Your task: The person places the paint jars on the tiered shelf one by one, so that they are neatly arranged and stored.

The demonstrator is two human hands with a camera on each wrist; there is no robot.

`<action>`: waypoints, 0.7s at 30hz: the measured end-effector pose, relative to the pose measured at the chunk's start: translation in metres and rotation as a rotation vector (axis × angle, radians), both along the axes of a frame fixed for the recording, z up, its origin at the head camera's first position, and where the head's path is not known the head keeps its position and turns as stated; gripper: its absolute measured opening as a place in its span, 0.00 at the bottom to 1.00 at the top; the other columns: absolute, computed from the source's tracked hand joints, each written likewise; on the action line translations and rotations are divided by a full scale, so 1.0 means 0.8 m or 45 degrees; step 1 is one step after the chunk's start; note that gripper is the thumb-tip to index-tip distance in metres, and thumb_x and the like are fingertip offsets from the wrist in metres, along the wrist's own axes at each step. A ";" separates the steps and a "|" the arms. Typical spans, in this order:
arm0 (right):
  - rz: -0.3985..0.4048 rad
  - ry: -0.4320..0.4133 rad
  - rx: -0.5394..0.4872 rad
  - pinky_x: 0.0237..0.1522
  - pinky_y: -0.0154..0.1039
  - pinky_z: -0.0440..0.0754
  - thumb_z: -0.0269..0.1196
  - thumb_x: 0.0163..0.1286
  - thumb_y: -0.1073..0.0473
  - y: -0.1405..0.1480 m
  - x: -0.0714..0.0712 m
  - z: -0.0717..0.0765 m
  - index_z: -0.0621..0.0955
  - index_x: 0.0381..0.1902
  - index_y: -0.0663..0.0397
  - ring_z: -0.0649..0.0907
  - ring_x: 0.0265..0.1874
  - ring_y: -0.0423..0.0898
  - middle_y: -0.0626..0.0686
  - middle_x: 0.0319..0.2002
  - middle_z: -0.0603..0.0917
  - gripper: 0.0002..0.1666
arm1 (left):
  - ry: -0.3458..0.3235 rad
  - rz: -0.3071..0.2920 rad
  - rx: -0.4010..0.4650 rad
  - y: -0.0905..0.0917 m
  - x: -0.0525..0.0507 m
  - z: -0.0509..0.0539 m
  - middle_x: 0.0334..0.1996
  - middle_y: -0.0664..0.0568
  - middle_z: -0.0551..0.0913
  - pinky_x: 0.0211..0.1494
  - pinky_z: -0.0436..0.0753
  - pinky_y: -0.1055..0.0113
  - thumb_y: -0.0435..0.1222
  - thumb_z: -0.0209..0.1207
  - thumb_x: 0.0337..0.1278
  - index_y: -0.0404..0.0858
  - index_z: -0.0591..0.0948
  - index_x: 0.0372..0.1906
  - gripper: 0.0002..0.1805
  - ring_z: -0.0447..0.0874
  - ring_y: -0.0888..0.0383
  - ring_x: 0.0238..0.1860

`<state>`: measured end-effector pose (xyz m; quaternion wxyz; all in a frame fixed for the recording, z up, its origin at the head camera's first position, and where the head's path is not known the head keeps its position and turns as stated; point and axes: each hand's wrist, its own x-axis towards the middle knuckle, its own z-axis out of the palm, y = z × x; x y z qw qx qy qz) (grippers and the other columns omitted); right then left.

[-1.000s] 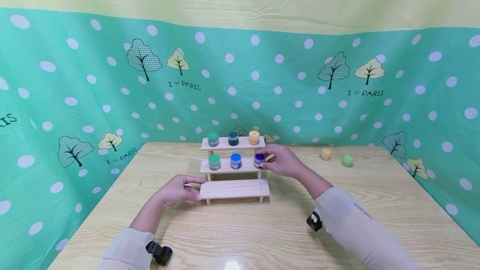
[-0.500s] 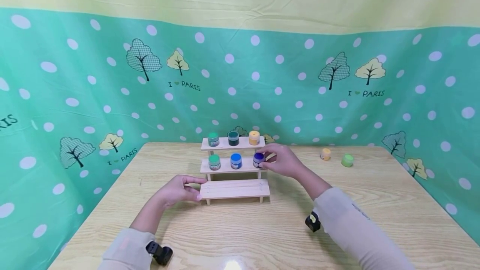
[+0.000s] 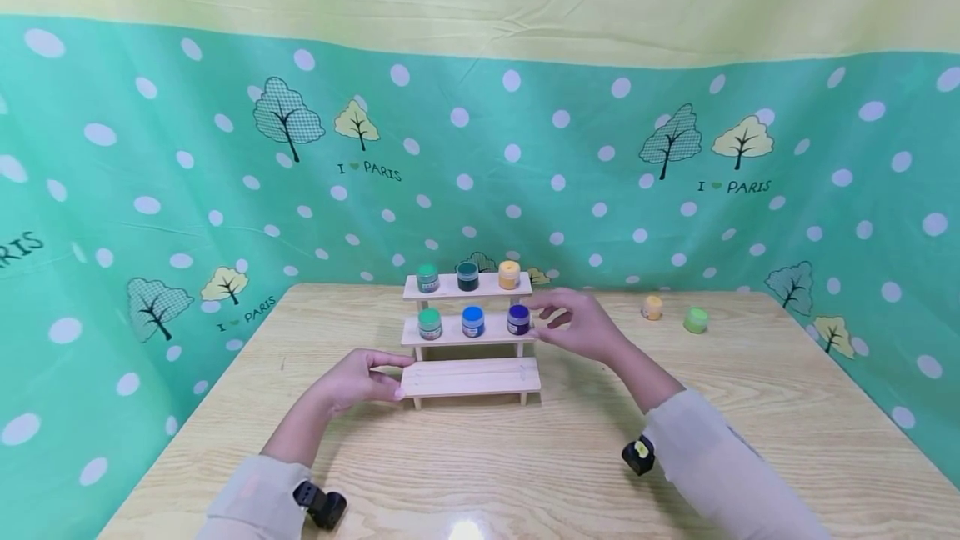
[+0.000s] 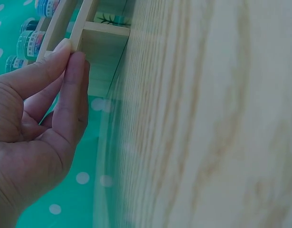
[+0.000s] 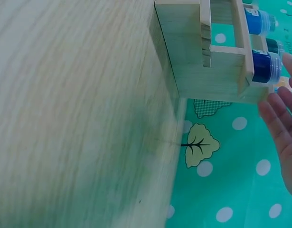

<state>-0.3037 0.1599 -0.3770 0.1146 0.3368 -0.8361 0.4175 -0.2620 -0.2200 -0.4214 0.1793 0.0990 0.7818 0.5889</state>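
A three-tier wooden display stand (image 3: 471, 382) stands mid-table. My left hand (image 3: 360, 377) pinches the left end of its lowest tier; the left wrist view shows thumb and fingers (image 4: 72, 80) at the board's corner. On the middle tier sit a green paint jar (image 3: 430, 323), a blue paint jar (image 3: 472, 321) and, at the right end, a purple paint jar (image 3: 518, 320). Just right of the purple jar is my right hand (image 3: 581, 325), fingers spread and holding nothing. The right wrist view shows a gap between those fingers (image 5: 276, 114) and the purple jar (image 5: 264, 66).
The top tier carries a green jar (image 3: 427, 278), a dark green jar (image 3: 467, 277) and a yellow-orange jar (image 3: 509, 275). Farther right on the wooden table (image 3: 480, 473) stand another yellow-orange jar (image 3: 652, 308) and a light green jar (image 3: 695, 321). A patterned curtain (image 3: 480, 190) hangs behind.
My right hand has let go of the purple paint jar and drawn slightly right. The jar was nudged a little left, then stayed on the middle tier. My left hand has kept its place.
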 end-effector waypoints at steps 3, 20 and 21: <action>-0.005 -0.006 -0.005 0.40 0.44 0.86 0.73 0.56 0.68 0.005 0.010 0.004 0.83 0.49 0.64 0.83 0.42 0.55 0.61 0.49 0.83 0.22 | 0.002 0.002 -0.007 0.001 0.000 0.001 0.43 0.38 0.85 0.43 0.85 0.62 0.22 0.68 0.47 0.27 0.76 0.61 0.30 0.86 0.52 0.39; -0.068 0.078 0.012 0.40 0.43 0.86 0.73 0.56 0.65 0.043 0.038 0.002 0.84 0.48 0.57 0.83 0.42 0.51 0.55 0.49 0.83 0.20 | -0.017 0.002 0.009 0.000 -0.003 -0.003 0.43 0.39 0.85 0.43 0.86 0.61 0.20 0.67 0.46 0.26 0.75 0.61 0.31 0.85 0.53 0.38; -0.078 0.078 0.013 0.40 0.42 0.86 0.73 0.56 0.65 0.045 0.040 0.002 0.84 0.48 0.57 0.83 0.42 0.51 0.55 0.49 0.83 0.20 | -0.018 0.002 0.008 0.000 -0.003 -0.003 0.43 0.39 0.84 0.43 0.86 0.61 0.20 0.67 0.46 0.26 0.75 0.61 0.31 0.85 0.53 0.38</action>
